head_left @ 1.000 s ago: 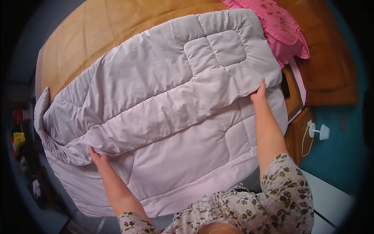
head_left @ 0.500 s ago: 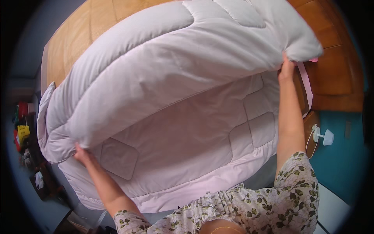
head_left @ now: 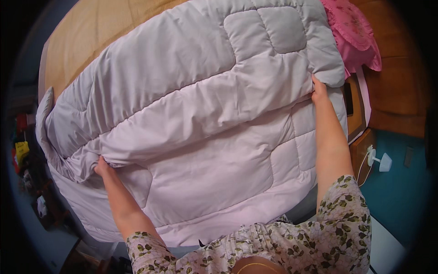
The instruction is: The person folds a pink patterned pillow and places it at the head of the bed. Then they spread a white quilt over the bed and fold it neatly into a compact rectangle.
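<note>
A pale pink-grey quilted comforter (head_left: 210, 182) is spread over the bed, with its near part doubled back into a thick fold. My left hand (head_left: 102, 166) is closed on the fold's edge at the left. Toward the right end of the same edge, my right hand (head_left: 320, 88) grips the comforter, thumb on top. Between the hands the edge sags in wrinkles onto the layer beneath. The fingers under the cloth are hidden in both hands.
A tan bed mat (head_left: 86, 41) shows beyond the comforter. A pink ruffled pillow (head_left: 353, 36) lies at the far right by the wooden headboard (head_left: 397, 96). A small white lamp (head_left: 384, 162) is at the right. Blurred items, one a yellow packet (head_left: 21, 150), stand at the left.
The raised fold has come down and flattened onto the bed. My right hand has moved lower and slightly left; my left hand shifted slightly right and up. The pink pillow is now uncovered.
</note>
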Demonstrator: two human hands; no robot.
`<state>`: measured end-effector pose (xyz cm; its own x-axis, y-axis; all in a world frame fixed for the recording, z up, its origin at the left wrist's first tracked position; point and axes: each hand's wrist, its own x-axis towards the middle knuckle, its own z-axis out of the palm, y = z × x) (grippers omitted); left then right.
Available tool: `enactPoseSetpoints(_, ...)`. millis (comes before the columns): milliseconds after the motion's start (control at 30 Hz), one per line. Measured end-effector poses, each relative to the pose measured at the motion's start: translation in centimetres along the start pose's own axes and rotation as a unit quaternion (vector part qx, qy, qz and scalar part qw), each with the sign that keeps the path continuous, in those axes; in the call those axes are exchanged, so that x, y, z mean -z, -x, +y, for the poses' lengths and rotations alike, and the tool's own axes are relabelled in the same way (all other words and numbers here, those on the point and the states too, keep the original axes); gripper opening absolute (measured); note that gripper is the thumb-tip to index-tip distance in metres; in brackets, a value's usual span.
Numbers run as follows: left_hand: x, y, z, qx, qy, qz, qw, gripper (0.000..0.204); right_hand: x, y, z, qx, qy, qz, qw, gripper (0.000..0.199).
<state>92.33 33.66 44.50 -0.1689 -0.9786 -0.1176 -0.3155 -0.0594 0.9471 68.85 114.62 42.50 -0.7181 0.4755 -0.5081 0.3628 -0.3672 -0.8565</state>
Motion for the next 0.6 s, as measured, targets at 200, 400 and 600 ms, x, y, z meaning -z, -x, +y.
enactPoseSetpoints(200, -3.6, 3.9, 9.3, -0.147, -0.029, 0.054, 0.987, 0.037, 2.8, -1.4, -0.9, -0.001, 0.058, 0.052, 0.997, 0.049)
enactPoseSetpoints(400, 1.2, 0.7, 0.9, 0.168, -0.043, -0.032, 0.984, 0.042, 0.2, 1.6, -1.4, 0.006, 0.034, -0.001, 0.999, 0.051)
enactPoseSetpoints(600, 11.6, 1.9, -1.8, 0.168, -0.048, 0.076, 0.982, 0.062, 17.0, 4.5, -1.9, 0.155, 0.271, 0.157, 0.937, 0.05)
